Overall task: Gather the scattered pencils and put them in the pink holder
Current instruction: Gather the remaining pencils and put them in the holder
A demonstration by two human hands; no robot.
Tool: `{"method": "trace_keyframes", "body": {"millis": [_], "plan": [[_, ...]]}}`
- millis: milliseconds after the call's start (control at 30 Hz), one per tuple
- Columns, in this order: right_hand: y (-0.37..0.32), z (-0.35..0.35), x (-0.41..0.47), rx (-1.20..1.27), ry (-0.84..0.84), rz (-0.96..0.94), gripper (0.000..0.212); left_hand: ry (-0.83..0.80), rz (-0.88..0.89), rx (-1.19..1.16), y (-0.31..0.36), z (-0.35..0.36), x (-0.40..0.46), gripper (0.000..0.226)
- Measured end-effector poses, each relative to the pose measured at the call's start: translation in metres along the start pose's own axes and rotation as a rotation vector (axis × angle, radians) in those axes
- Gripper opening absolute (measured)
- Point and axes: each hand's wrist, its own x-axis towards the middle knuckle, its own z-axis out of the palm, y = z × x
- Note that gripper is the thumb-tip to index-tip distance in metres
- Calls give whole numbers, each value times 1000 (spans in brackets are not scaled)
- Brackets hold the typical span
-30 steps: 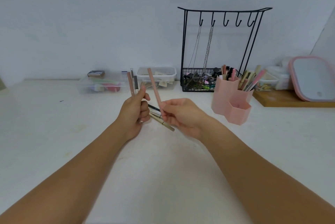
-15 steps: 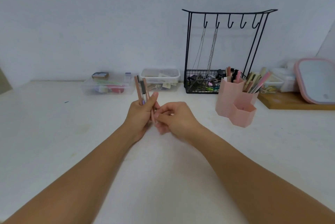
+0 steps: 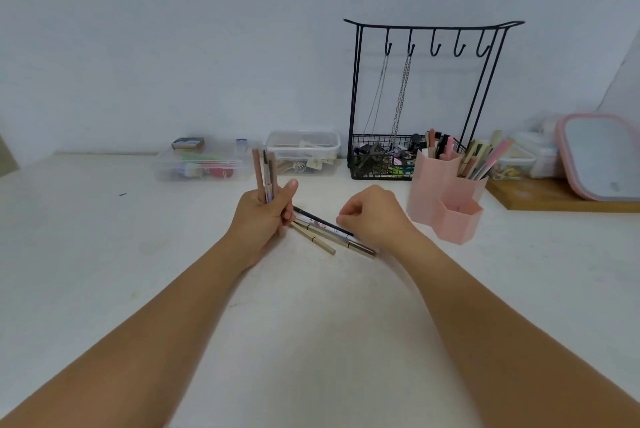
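three slim pencils point(image 3: 265, 171) upright in left hand point(image 3: 261, 216) – right hand point(image 3: 372, 214) curled, holding nothing

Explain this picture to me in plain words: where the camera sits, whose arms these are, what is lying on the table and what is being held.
There is no machine here. A person wears a wide-angle camera on the head, so you look forward and down along their own two bare arms.

The left hand grips a small bunch of pencils that stand upright. The right hand is loosely curled just above more pencils on the table; whether it already pinches one cannot be told.

To the right stands the pink holder, already partly filled. Behind it is a black wire rack with hooks, chains and a basket. Clear plastic boxes line the wall, and a pink-rimmed mirror sits on a wooden board at far right.
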Motion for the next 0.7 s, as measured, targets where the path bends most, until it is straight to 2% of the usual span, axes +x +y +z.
{"method": "trace_keyframes", "body": {"millis": [200,367,600,700], "plan": [[6,4,3,19,-4,24,8,-24,58,52,-6,-1,2,24],[2,-2,1,-3,-38,5,3,-54,134,137,-4,0,0,25],[1,2,3,-179,-49,-8,16,5,16,-25,-6,0,2,12],[3,6,7,-223,-58,37,13,3,6,-103,-4,0,3,14]]}}
